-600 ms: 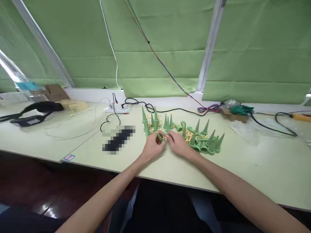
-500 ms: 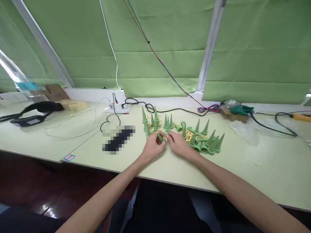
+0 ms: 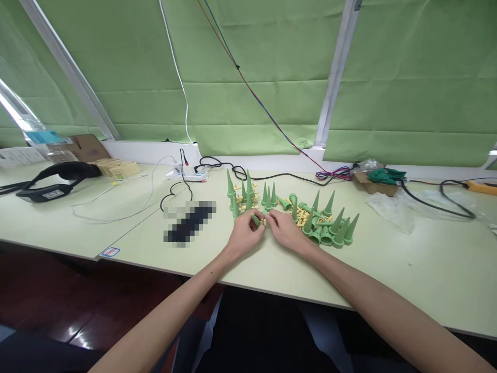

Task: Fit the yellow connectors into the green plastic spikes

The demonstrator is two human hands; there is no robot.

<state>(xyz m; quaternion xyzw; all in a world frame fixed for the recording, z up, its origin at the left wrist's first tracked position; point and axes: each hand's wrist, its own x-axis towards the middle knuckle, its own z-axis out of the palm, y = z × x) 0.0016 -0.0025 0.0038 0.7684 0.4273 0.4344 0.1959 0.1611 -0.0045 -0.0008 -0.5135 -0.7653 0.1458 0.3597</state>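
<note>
My left hand (image 3: 245, 234) is closed around a green plastic cone (image 3: 256, 220) that lies tilted in its fingers. At the cone's open end shows a small yellow piece (image 3: 263, 221). My right hand (image 3: 286, 229) meets it from the other side, fingertips pinched together close to that piece; what they grip is too small to make out. Just beyond the hands stand a few green cones (image 3: 268, 200). Left of these, more upright cones (image 3: 230, 185) have yellow pegs sticking out. To the right, several cones (image 3: 339, 234) stand or lie around a heap of yellow pegs (image 3: 305, 216).
A pixelated dark object (image 3: 190, 223) lies left of my hands. Farther back are a power strip (image 3: 186, 173), black cables (image 3: 287, 176), and a cardboard box (image 3: 375, 185) with plastic bags (image 3: 392, 210). A black headset-like strap (image 3: 58, 181) rests at the far left.
Both hands stay in almost the same place, with the cone still in the left. Its tilt may differ very slightly; nothing else has visibly moved.
</note>
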